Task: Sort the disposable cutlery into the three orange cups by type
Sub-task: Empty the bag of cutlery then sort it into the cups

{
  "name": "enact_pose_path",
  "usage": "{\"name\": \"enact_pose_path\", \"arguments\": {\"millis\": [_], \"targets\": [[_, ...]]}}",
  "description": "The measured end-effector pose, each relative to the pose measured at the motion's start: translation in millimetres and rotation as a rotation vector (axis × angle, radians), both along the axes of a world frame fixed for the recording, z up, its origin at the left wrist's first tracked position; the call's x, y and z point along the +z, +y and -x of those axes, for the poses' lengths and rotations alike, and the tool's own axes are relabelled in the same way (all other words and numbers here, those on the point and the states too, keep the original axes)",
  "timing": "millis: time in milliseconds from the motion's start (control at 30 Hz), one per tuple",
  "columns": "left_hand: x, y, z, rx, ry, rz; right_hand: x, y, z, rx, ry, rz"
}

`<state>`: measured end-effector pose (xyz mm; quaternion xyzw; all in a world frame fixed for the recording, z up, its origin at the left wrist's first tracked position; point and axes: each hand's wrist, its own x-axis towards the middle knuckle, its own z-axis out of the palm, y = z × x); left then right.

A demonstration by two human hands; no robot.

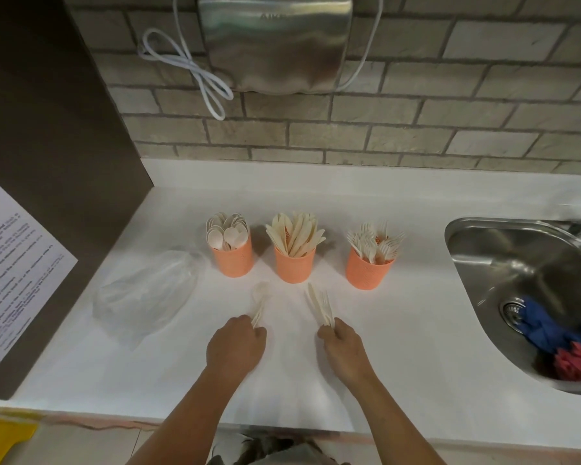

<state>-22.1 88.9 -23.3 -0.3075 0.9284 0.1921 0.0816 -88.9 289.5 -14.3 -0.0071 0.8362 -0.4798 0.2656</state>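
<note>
Three orange cups stand in a row on the white counter (399,330). The left cup (232,260) is full of spoons, the middle cup (294,266) holds knives, and the right cup (368,271) holds forks. In front of the cups, my left hand (237,342) grips a few pale spoons (259,302) by their handles, bowls pointing away from me. My right hand (344,347) grips a knife and a fork (320,302) together by their handles, tips pointing toward the middle cup.
A crumpled clear plastic bag (148,293) lies left of the cups. A steel sink (524,280) with a blue and red cloth (557,344) sits at the right. A dark panel with a notice (10,263) bounds the left. A hand dryer (275,41) hangs on the brick wall.
</note>
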Motion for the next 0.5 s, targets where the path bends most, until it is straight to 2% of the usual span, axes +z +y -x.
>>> {"name": "enact_pose_path", "arguments": {"millis": [133, 233, 400, 500], "targets": [[4, -1, -1, -0.023, 0.152, -0.061, 1, -2, -3, -0.036, -0.024, 0.087], [7, 0, -1, -0.027, 0.200, -0.139, 8, -5, -6, 0.001, 0.004, 0.126], [19, 7, 0, 0.197, 0.292, -0.626, 12, -10, -6, -0.032, -0.032, 0.154], [29, 16, 2, 0.230, 0.344, -0.848, 22, -16, -4, -0.071, -0.110, 0.239]]}}
